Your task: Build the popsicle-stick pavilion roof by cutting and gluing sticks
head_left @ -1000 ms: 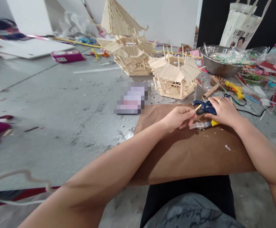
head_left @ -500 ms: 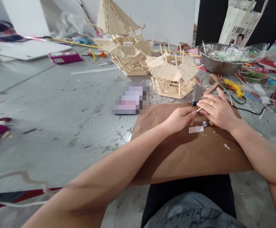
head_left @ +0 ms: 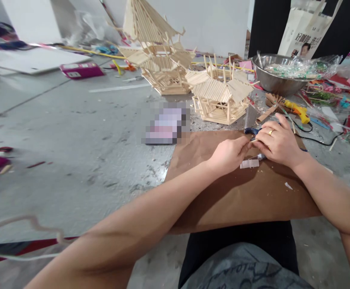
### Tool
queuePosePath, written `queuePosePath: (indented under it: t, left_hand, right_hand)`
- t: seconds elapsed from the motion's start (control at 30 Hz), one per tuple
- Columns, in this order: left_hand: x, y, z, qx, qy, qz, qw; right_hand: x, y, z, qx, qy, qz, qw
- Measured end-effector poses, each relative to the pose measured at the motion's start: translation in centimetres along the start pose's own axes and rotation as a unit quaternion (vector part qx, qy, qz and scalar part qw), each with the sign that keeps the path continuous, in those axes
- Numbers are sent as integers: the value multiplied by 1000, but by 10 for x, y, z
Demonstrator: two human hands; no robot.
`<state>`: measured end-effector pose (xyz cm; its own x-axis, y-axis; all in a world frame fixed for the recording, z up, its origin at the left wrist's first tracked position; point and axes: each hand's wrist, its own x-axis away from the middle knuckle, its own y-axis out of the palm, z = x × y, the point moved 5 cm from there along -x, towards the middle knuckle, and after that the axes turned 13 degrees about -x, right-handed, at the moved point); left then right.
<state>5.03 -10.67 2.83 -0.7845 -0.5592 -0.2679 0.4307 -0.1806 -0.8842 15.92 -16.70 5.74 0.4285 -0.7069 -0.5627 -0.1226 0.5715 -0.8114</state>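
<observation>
My left hand [head_left: 227,154] is closed in a pinch, with a thin wooden stick [head_left: 253,141] between its fingertips. The stick's other end meets my right hand [head_left: 278,140], whose thumb and fingers close on it; a gold ring shows on one finger. Just behind the fingers lies a dark blue looped handle [head_left: 251,131], likely of scissors, partly covered by my right hand. Under the hands, a small whitish strip [head_left: 249,163] rests on a brown board [head_left: 237,196].
Behind the board stand a small stick-built pavilion [head_left: 223,96] and a taller stick-built tower [head_left: 159,52]. A phone [head_left: 165,125] lies to the left. At right are a yellow glue gun [head_left: 298,111] with a cord, a metal bowl [head_left: 274,82] and scattered craft scraps.
My right hand has shifted slightly right and uncovers more of the dark blue handle. My left hand has turned a little, and less of the stick shows between the hands.
</observation>
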Motion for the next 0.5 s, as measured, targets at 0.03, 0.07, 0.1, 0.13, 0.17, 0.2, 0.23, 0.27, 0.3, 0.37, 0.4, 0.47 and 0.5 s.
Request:
queuePosePath:
  t: [0.03,0.07,0.1,0.13,0.17,0.2,0.23,0.27,0.3,0.37,0.4,0.47,0.5]
  left_hand:
    - [0,0,1,-20,-2,-2,1000]
    - [1,0,1,-39,-4,-3,999]
    - [1,0,2,-57,-6,-3,998]
    - [1,-1,3,-72,-6,-2,997]
    - [2,-1,3,-85,-8,0,996]
    - [2,-2,4,-95,-9,1,995]
    - [2,-2,4,-103,-11,0,995]
    - [2,-3,4,-109,-12,-1,994]
    - [2,-3,3,-113,-14,-4,993]
    - [2,-3,3,-120,-19,-11,992]
    - [2,-3,3,-123,-23,-14,992]
    - [2,-3,4,-131,-32,-17,991]
    - [3,-2,5,-135,-34,-19,990]
  right_hand:
    - [0,0,0,-1,2,-3,1000]
    - [0,0,-1,-2,4,-6,1000]
    - [0,1,-1,-4,6,-11,1000]
    - [0,1,-1,-5,10,-16,1000]
    - [0,1,-1,-7,16,-23,1000]
    - [0,2,-1,-9,23,-30,999]
    - [0,2,-1,-11,30,-37,999]
    - [0,3,-1,-13,36,-42,998]
    - [0,3,-1,-14,41,-45,998]
    - [0,4,-2,-15,47,-48,998]
    - [0,4,-2,-16,48,-47,998]
    - [0,5,-3,-16,50,-45,998]
    - [0,5,-3,-16,52,-43,998]
